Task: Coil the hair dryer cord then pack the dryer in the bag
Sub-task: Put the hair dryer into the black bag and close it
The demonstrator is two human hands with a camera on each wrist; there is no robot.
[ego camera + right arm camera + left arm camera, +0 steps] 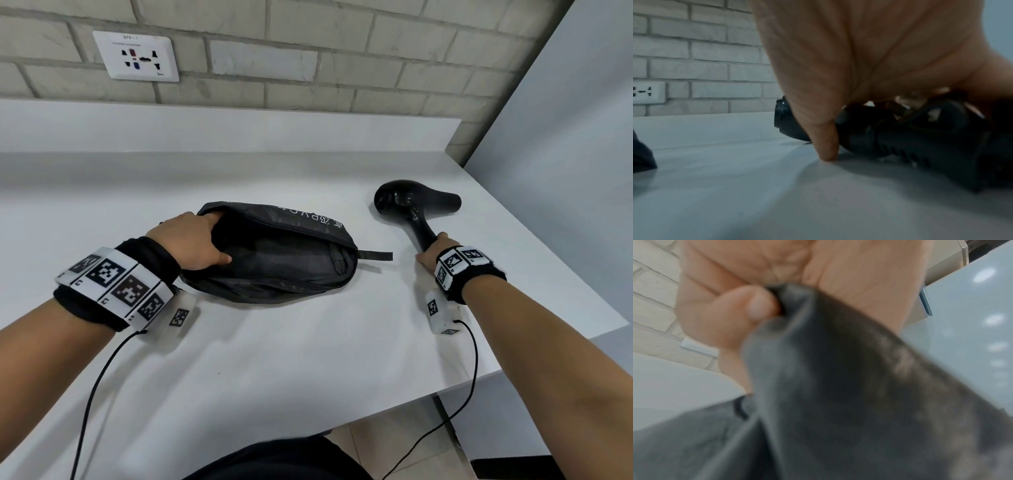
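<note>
A black fabric bag (281, 260) lies on the white counter (274, 342), its mouth open toward me. My left hand (191, 240) grips the bag's left rim, fingers curled inside the opening; the left wrist view shows the dark fabric (818, 369) pinched against my palm. A glossy black hair dryer (411, 202) lies to the right of the bag. My right hand (433, 250) holds its handle near the base. In the right wrist view the dryer (900, 138) rests on the counter, with coiled cord seemingly under my palm, and a fingertip (828, 151) touches the surface.
A wall socket plate (137, 56) sits on the brick wall at back left. The bag's strap (375, 255) points toward the dryer. The counter's right edge (548, 260) runs close past my right wrist. Sensor cables hang from both wrists.
</note>
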